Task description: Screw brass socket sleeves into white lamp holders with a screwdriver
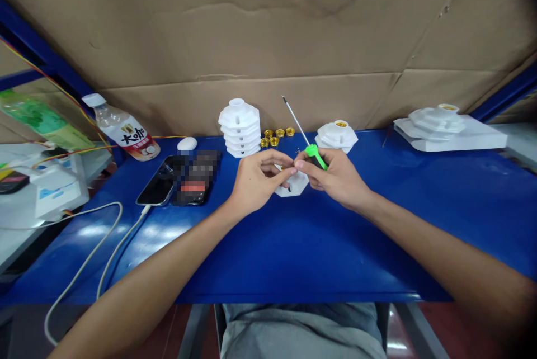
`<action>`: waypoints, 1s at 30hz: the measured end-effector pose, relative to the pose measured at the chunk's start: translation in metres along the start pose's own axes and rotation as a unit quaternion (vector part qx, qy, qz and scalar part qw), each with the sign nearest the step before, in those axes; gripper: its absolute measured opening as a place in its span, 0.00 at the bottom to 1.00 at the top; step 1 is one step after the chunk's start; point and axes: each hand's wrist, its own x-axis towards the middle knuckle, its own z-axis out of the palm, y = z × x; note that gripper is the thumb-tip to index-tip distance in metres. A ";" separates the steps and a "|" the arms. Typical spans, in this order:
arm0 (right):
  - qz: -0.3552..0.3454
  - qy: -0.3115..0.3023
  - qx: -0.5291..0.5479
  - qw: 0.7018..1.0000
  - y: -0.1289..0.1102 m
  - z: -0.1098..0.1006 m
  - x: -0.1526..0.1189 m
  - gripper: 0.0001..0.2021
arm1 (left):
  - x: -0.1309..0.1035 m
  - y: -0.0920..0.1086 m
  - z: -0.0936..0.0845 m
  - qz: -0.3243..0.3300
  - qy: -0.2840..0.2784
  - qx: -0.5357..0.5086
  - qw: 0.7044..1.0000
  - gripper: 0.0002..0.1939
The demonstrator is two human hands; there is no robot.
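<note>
My right hand (338, 177) is closed around a screwdriver (318, 159) with a green and black handle, its shaft slanting up and to the left. My left hand (262, 177) has thumb and forefinger brought together at the right hand's fingertips; anything pinched there is too small to make out. Below both hands lies a white lamp holder base (296, 184) on the blue table, partly covered by the fingers. Brass screw shells (274, 141) and a stack of white octagonal bases (239, 130) stand behind the left hand.
White lamp holders with brass shells (337, 135) sit behind my right hand, and another (438, 119) rests on a white box (482, 135) at far right. To the left are two phones (157, 185), a charging cable (121, 247), a white oval object (187, 143) and a drink bottle (126, 130).
</note>
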 end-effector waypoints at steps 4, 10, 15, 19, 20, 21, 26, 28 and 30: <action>-0.003 0.004 -0.008 1.000 0.001 0.003 0.000 0.16 | -0.001 -0.001 0.002 0.007 0.024 -0.016 1.000 0.10; 0.002 -0.002 0.043 0.999 -0.002 0.003 -0.002 0.18 | 0.005 -0.007 -0.006 0.018 0.047 0.016 0.999 0.11; -0.092 0.014 -0.117 0.989 -0.001 -0.010 -0.004 0.15 | 0.017 -0.014 -0.020 0.016 0.129 -0.002 0.992 0.11; -0.159 0.061 -0.296 0.940 -0.001 -0.017 -0.004 0.14 | 0.026 -0.019 -0.030 -0.034 0.194 -0.033 0.980 0.13; -0.164 0.062 -0.311 0.934 -0.001 -0.018 -0.004 0.14 | 0.027 -0.020 -0.032 -0.044 0.208 -0.038 0.976 0.13; -0.168 0.060 -0.322 0.930 -0.001 -0.018 -0.004 0.14 | 0.029 -0.021 -0.033 -0.051 0.220 -0.041 0.973 0.13; -0.176 0.055 -0.351 0.918 0.003 -0.020 -0.002 0.13 | 0.030 -0.025 -0.037 -0.041 0.240 -0.027 0.969 0.14; -0.171 0.048 -0.354 0.918 0.004 -0.020 -0.002 0.13 | 0.030 -0.026 -0.037 -0.031 0.234 -0.024 0.972 0.14; -0.166 0.040 -0.357 0.919 0.005 -0.020 -0.001 0.13 | 0.029 -0.027 -0.037 -0.024 0.226 -0.022 0.973 0.15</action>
